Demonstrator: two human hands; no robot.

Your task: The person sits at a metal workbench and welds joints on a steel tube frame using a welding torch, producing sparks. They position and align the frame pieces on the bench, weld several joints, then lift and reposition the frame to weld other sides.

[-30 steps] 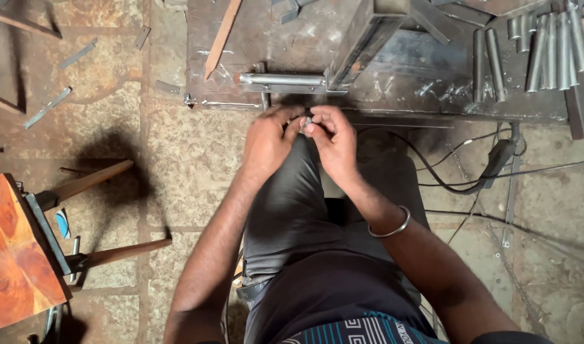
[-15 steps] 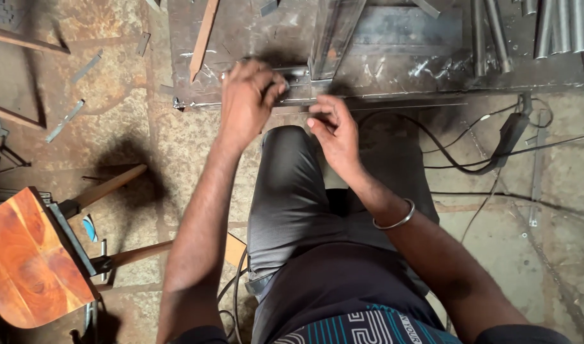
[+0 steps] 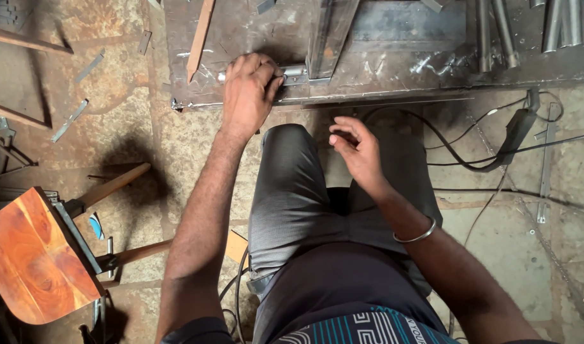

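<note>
A: Left hand [image 3: 249, 92] closed over short grey steel rod [image 3: 291, 71], at near edge of scuffed steel plate [image 3: 394, 60].

B: Right hand [image 3: 356, 150] loosely curled, empty, above knee. Positioning step, apparently; next calls for steadying rod against upright steel channel [image 3: 330, 35].

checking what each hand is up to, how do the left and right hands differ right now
The left hand reaches forward onto the steel plate and closes over a small metal rod; the right hand hangs above the knee, touching nothing. The left hand shows its back, fingers curled down; the right hand's fingers curl loosely in air. Only the right wrist wears a bangle. Both are bare.
</note>
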